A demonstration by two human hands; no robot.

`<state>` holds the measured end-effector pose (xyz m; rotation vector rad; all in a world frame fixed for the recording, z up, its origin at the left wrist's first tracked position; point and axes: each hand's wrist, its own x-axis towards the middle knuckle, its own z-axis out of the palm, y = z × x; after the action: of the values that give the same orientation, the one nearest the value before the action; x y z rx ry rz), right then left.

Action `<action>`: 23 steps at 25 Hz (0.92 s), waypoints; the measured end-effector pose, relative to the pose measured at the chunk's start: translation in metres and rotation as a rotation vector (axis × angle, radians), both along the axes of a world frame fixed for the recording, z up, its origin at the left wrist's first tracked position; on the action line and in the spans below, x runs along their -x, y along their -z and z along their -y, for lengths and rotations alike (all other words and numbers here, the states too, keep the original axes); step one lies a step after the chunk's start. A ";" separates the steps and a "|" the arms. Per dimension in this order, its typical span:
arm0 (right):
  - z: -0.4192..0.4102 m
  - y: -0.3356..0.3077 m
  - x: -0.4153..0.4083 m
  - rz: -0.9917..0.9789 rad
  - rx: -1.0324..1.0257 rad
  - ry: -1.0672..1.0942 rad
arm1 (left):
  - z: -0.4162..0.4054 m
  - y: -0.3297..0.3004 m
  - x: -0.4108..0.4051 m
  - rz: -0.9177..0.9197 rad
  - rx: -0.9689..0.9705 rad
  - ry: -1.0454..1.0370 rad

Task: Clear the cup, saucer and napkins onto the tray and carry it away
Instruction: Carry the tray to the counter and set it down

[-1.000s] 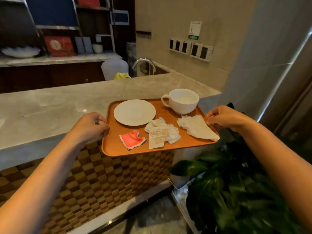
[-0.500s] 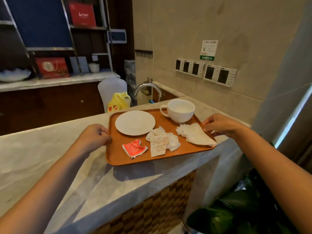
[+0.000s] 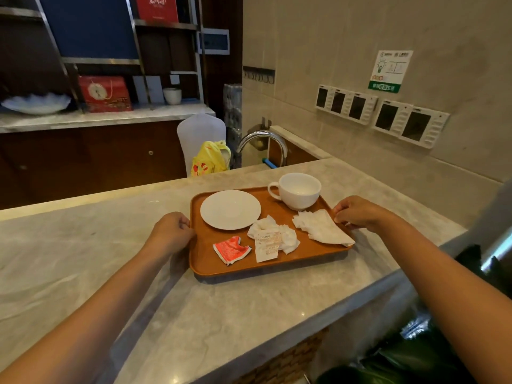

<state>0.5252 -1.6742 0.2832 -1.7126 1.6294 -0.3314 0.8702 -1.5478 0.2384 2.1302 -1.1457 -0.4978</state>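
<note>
left hand (image 3: 170,231) curled on left rim of tray (image 3: 205,261), frame centre, on counter (image 3: 83,261) | saucer (image 3: 230,209), red wrapper (image 3: 231,249), napkins (image 3: 322,228) (crumpled), cup (image 3: 300,191) on tray | right hand (image 3: 360,212) pinching right rim

Both forearms are bare up to where they leave the picture; no sleeve, watch, ring or glove shows. The left hand (image 3: 171,234) and right hand (image 3: 360,213), either side of the tray (image 3: 205,261), are likewise bare.
</note>
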 end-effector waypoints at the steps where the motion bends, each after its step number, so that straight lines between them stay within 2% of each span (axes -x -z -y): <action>1: 0.005 0.002 -0.001 -0.015 -0.003 -0.002 | 0.004 0.003 -0.002 0.016 -0.010 -0.001; 7: 0.022 0.019 -0.006 -0.129 -0.009 -0.015 | 0.016 0.015 -0.005 0.128 -0.082 0.018; 12: 0.030 0.021 -0.006 -0.147 -0.005 -0.024 | 0.019 0.014 -0.002 0.242 -0.145 0.075; 18: 0.028 0.020 -0.005 -0.124 0.037 -0.014 | 0.021 0.004 0.000 0.247 -0.236 0.104; 23: 0.023 0.025 -0.004 -0.151 0.121 0.006 | 0.019 0.002 0.003 0.166 -0.251 0.082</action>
<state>0.5294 -1.6970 0.2581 -1.8627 1.7543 -0.3160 0.8671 -1.5671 0.2364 2.3841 -1.3260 -0.5340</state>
